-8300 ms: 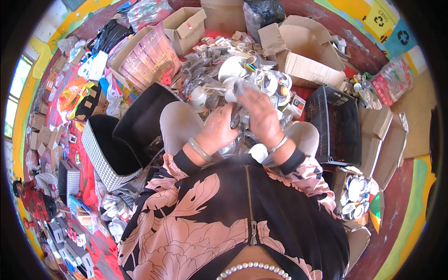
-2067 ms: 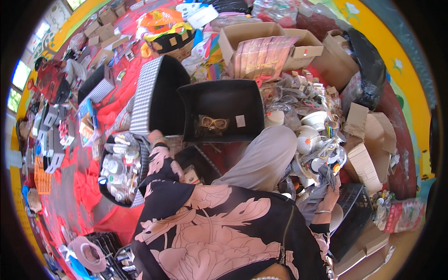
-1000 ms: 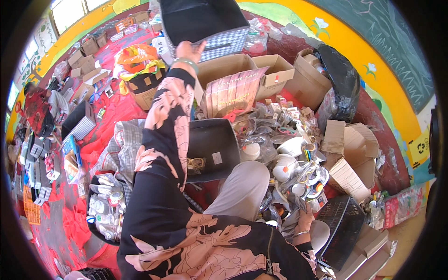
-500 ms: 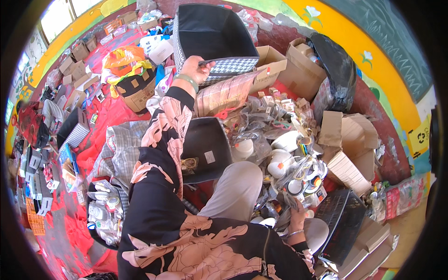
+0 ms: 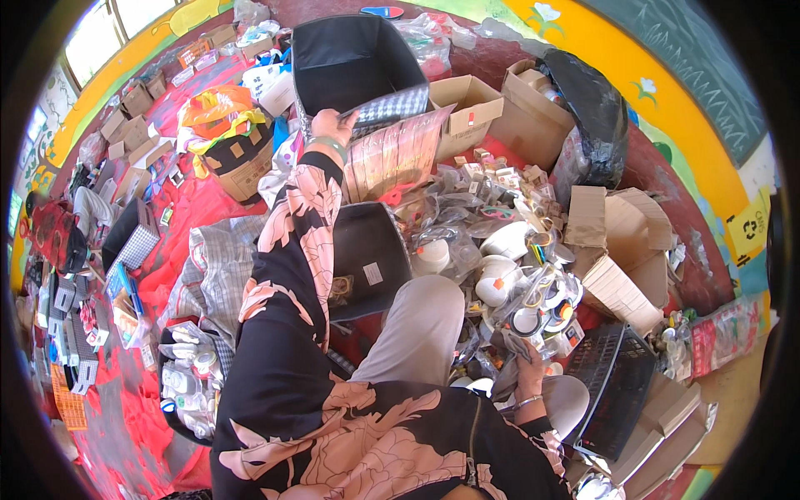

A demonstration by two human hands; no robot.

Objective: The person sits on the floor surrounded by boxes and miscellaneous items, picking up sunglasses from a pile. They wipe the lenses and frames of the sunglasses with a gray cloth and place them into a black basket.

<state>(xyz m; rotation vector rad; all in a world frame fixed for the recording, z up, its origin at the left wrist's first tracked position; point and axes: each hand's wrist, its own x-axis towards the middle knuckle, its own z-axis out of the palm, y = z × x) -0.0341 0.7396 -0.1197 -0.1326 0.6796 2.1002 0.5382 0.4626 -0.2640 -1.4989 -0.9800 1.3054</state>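
My left hand [image 5: 333,127] reaches forward, its fingers closed on the near rim of a large fabric storage bin [image 5: 354,62] with a black lining and a black-and-white patterned outside. The bin's near wall is bent under the grip, and its inside shows bare black lining. Low on the right, my right hand [image 5: 529,377] is closed on a crumpled grey plastic bag [image 5: 505,343], beside a pile of mixed goods. White bowls [image 5: 498,282], clear plastic bags and small boxes lie in that pile. A smaller black bin [image 5: 371,237] sits before my knee, with a tan bundle inside.
Open cardboard boxes [image 5: 471,112] stand behind the pile, with another carton [image 5: 621,237] to its right. A black plastic crate [image 5: 615,387] leans near my right knee. To my left are a bin of white items [image 5: 190,379] and a grey checked bag [image 5: 221,258].
My left hand has drawn the large bin leftward, and its near wall now folds over. My right hand has risen slightly, keeping the grey plastic bag.
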